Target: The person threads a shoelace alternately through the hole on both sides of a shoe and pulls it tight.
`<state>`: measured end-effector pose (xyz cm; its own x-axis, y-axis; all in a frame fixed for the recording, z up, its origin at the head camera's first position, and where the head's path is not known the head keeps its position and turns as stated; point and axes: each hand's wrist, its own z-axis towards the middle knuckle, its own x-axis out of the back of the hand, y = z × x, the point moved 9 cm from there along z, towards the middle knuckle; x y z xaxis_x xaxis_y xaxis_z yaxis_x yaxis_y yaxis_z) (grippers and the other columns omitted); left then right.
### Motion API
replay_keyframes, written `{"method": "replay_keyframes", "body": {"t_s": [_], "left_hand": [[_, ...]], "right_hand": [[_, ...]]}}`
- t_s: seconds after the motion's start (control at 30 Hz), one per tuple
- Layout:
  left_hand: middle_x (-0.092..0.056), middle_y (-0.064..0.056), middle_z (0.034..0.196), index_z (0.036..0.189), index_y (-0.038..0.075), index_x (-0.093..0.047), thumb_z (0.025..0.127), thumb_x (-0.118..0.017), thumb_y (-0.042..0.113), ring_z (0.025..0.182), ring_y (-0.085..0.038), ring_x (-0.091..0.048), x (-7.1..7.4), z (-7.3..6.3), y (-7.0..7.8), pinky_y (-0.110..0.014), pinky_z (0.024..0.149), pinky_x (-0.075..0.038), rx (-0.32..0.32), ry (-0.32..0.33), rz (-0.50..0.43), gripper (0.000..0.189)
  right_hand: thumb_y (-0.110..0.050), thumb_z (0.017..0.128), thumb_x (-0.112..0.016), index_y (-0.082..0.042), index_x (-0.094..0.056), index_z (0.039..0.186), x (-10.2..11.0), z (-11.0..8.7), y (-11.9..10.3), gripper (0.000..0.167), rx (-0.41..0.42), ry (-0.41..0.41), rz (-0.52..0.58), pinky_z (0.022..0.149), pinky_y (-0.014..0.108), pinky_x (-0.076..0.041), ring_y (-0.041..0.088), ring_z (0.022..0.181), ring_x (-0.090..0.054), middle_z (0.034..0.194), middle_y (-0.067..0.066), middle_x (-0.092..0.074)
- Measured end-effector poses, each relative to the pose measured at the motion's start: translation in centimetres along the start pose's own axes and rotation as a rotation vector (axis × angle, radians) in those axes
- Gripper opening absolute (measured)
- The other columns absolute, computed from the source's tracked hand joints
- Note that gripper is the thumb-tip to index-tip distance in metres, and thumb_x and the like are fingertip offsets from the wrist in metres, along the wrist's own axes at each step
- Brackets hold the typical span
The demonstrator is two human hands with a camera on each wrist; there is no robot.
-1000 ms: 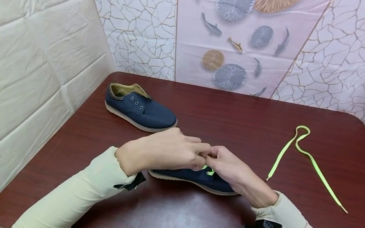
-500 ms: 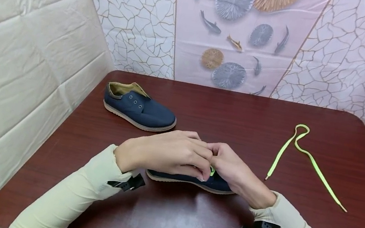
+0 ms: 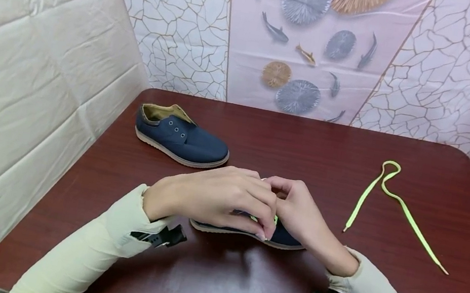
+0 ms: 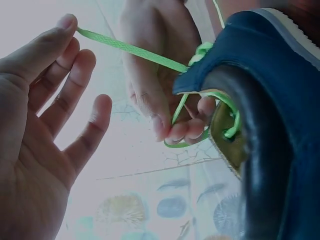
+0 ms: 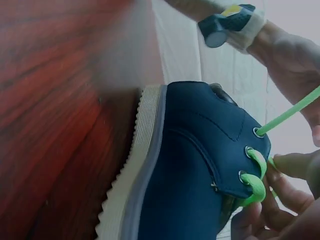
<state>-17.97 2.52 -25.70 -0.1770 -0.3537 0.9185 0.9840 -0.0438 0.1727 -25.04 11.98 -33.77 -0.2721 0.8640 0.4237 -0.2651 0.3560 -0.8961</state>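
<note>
A navy shoe point(image 3: 285, 237) lies under both hands, sole on the table, with a neon green shoelace point(image 5: 256, 189) running through its metal eyelets. In the left wrist view my left hand point(image 4: 47, 120) pinches one strand of that lace between thumb and forefinger, and the strand stretches straight from the shoe. My right hand point(image 4: 160, 65) is beside the tongue, its thumb and fingers pinching a loop of the lace at the shoe's opening. The right wrist view has the right hand's fingers point(image 5: 287, 192) close against the laced eyelets. Head view: the hands hide most of the upper.
Behind and to the left, a second navy shoe point(image 3: 198, 146) stands without a lace. A loose neon green lace point(image 3: 410, 221) lies bent on the right of the dark red table point(image 3: 309, 143). Fabric walls point(image 3: 72, 39) border the table at the left and back.
My left hand has moved slightly right and down over the shoe, its fingers more spread. The right hand has lifted a little. Both shoe and loose lace stay in place.
</note>
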Motion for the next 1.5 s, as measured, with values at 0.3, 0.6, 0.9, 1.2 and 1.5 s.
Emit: {"method": "replay_keyframes", "body": {"t_s": [0.3,0.6,0.9,1.2,1.5], "left_hand": [[-0.069,0.012,0.104,0.103,0.020,-0.077,0.104,-0.071,0.027,0.100,-0.001,-0.058,0.7,0.0,0.6,-0.021,0.097,-0.043,-0.027,0.058,-0.043,0.009],[-0.071,0.008,0.103,0.102,0.015,-0.078,0.102,-0.073,0.019,0.098,0.000,-0.060,1.7,-0.1,0.7,-0.021,0.093,-0.046,-0.069,0.117,-0.173,0.006],[-0.073,-0.002,0.101,0.100,0.004,-0.077,0.093,-0.078,0.000,0.100,-0.009,-0.064,4.0,-0.8,1.1,-0.033,0.090,-0.055,-0.088,0.279,-0.466,0.008],[-0.069,-0.011,0.091,0.094,-0.001,-0.074,0.101,-0.072,0.015,0.087,-0.019,-0.064,6.4,-1.8,0.9,-0.037,0.077,-0.055,-0.089,0.516,-0.614,0.018],[-0.058,-0.009,0.081,0.085,0.000,-0.067,0.100,-0.075,0.019,0.073,-0.022,-0.055,8.6,-3.0,1.0,-0.034,0.064,-0.050,-0.154,0.731,-0.711,0.026]], "right_hand": [[0.000,0.094,-0.072,-0.011,-0.078,0.098,0.1,-0.3,-1.4,0.013,0.171,0.074,-0.048,0.075,0.028,-0.055,0.016,0.083,-0.066,0.093,-0.003,-0.073],[-0.001,0.094,-0.075,-0.017,-0.078,0.094,0.0,-0.7,-2.0,0.016,0.254,0.116,-0.080,0.082,0.032,-0.057,0.011,0.090,-0.067,0.094,-0.007,-0.073],[0.006,0.089,-0.070,-0.023,-0.062,0.072,-0.8,-1.1,-2.5,0.034,0.400,0.156,-0.207,0.056,0.026,-0.039,0.009,0.062,-0.047,0.070,-0.012,-0.049],[-0.007,0.105,-0.062,-0.023,-0.067,0.075,-0.6,-1.0,-1.9,0.034,0.377,0.176,-0.234,0.059,0.023,-0.041,0.007,0.066,-0.051,0.076,-0.012,-0.057],[-0.014,0.106,-0.066,-0.023,-0.068,0.074,-1.1,-0.9,-2.0,0.033,0.420,0.155,-0.206,0.061,0.023,-0.044,0.006,0.070,-0.054,0.074,-0.014,-0.058]]}}
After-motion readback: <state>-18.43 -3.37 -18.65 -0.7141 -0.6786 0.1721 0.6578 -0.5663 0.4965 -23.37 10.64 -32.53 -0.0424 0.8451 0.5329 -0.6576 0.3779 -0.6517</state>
